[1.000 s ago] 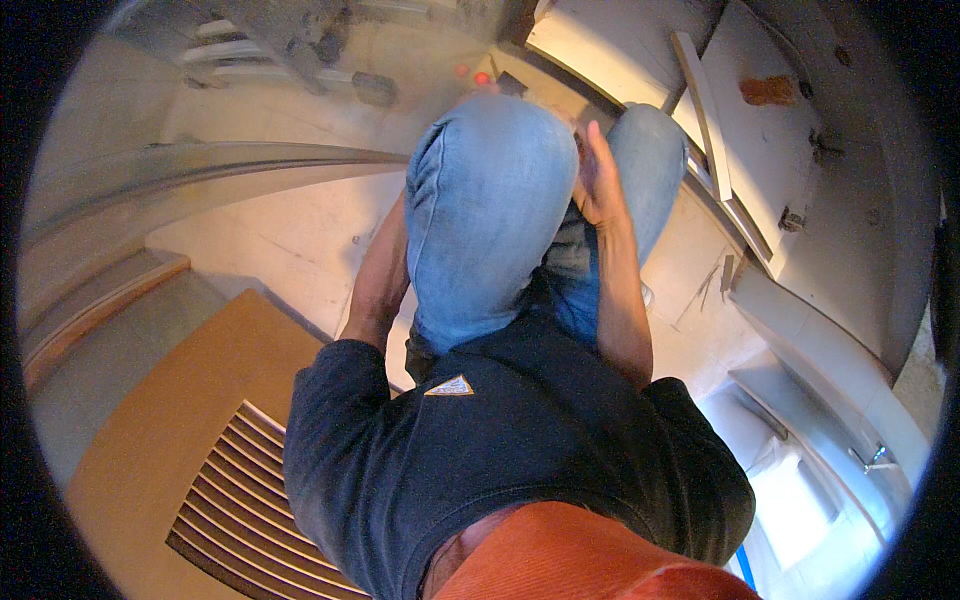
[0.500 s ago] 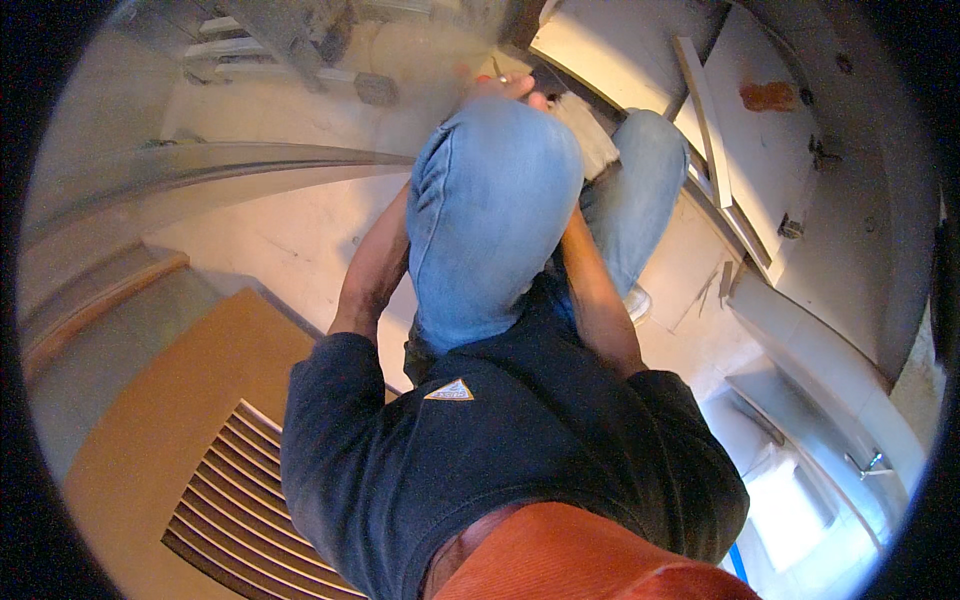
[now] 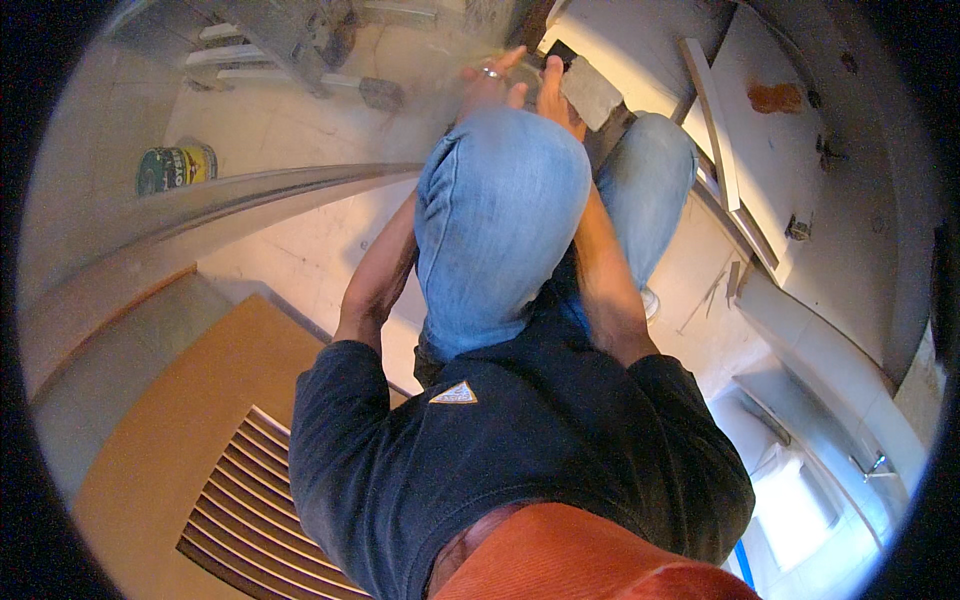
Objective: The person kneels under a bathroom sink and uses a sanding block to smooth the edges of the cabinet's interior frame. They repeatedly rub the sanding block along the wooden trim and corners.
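Beyond my raised knee, my left hand (image 3: 492, 82) has a ring on one finger and its fingers spread; part of it is behind the knee. Close by on the right, my right hand (image 3: 556, 98) grips a grey rectangular block (image 3: 592, 96), thumb up along its edge. A black part (image 3: 561, 53) shows at the block's upper end. Whether the block is a tool or a piece of material, I cannot tell. My jeans-clad knee (image 3: 500, 210) hides both wrists.
A cabinet-like white panel (image 3: 765, 150) with metal fittings leans at the upper right, a narrow strip (image 3: 708, 125) across it. A curved clear pane (image 3: 300, 172) stands at left, a tin (image 3: 178, 167) behind it. Lower left lies a brown slatted panel (image 3: 190, 400).
My right hand has come further out from behind the knee, and the grey block has turned and risen. My left fingers have spread upward. The tin has come into sight.
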`<state>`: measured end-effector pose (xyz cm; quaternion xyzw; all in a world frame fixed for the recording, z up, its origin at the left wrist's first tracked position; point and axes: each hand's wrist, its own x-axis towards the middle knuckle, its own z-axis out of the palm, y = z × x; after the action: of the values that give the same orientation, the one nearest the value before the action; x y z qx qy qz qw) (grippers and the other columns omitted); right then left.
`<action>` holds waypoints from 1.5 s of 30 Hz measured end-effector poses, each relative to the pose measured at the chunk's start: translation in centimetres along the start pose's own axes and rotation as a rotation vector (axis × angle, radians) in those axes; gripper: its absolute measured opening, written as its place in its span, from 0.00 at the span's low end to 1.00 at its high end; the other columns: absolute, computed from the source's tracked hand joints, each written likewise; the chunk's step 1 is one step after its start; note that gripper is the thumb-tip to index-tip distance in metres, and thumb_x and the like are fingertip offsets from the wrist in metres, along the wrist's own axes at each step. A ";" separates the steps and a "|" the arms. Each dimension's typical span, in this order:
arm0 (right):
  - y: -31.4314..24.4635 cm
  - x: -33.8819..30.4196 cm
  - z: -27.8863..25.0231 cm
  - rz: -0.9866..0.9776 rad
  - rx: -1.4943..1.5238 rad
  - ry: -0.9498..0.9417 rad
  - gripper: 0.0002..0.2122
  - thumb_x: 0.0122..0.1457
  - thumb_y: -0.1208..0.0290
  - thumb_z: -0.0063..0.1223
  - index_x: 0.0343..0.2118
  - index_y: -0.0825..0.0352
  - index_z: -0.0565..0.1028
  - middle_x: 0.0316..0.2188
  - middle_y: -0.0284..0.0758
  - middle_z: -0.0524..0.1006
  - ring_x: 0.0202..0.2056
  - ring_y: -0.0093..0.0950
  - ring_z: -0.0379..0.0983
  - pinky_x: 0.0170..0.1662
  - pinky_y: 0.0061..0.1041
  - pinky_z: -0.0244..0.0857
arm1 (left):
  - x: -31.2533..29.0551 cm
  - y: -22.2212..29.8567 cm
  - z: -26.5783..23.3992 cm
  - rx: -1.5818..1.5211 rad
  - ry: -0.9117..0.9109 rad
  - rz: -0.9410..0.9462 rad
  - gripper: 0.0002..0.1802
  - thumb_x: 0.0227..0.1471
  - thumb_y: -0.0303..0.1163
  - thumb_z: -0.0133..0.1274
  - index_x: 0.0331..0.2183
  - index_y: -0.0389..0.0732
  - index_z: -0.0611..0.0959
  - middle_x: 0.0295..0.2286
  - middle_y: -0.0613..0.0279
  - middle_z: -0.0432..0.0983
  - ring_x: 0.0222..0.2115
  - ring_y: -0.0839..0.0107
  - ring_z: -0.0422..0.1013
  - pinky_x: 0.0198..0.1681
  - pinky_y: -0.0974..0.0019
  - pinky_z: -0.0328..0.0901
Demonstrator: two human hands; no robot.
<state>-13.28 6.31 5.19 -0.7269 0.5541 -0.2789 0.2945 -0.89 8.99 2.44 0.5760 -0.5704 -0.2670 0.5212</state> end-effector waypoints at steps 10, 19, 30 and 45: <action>-0.2 1.7 -0.5 -0.167 0.084 0.104 0.23 0.66 0.58 0.46 0.61 0.61 0.61 0.51 0.48 0.73 0.52 0.47 0.72 0.56 0.47 0.61 | 2.3 5.9 -1.5 -0.053 0.018 0.319 0.38 0.48 0.31 0.63 0.61 0.41 0.69 0.56 0.46 0.69 0.59 0.50 0.65 0.62 0.54 0.60; -3.2 1.9 -1.6 -0.220 0.239 0.225 0.19 0.63 0.60 0.49 0.54 0.61 0.66 0.46 0.46 0.73 0.48 0.46 0.72 0.51 0.45 0.63 | 3.8 7.0 -1.5 0.106 -0.039 0.166 0.39 0.42 0.29 0.65 0.58 0.43 0.72 0.55 0.50 0.70 0.57 0.50 0.67 0.59 0.54 0.64; -3.7 2.9 -1.6 -0.268 0.242 0.268 0.13 0.61 0.62 0.53 0.46 0.61 0.72 0.41 0.43 0.74 0.43 0.44 0.72 0.45 0.43 0.65 | 4.4 7.7 -0.7 0.168 -0.043 0.111 0.36 0.43 0.39 0.65 0.53 0.41 0.73 0.52 0.45 0.71 0.51 0.41 0.70 0.53 0.48 0.69; -4.9 3.7 -2.1 -0.283 0.215 0.298 0.07 0.57 0.67 0.58 0.38 0.61 0.78 0.34 0.40 0.73 0.38 0.41 0.72 0.39 0.39 0.66 | 4.5 8.0 -1.0 0.410 -0.200 0.030 0.28 0.53 0.25 0.53 0.56 0.40 0.67 0.57 0.44 0.62 0.52 0.38 0.68 0.53 0.44 0.67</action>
<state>-10.84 3.55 10.45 -0.7125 0.4512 -0.4791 0.2433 -2.07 6.64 11.27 0.6321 -0.6699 -0.1935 0.3380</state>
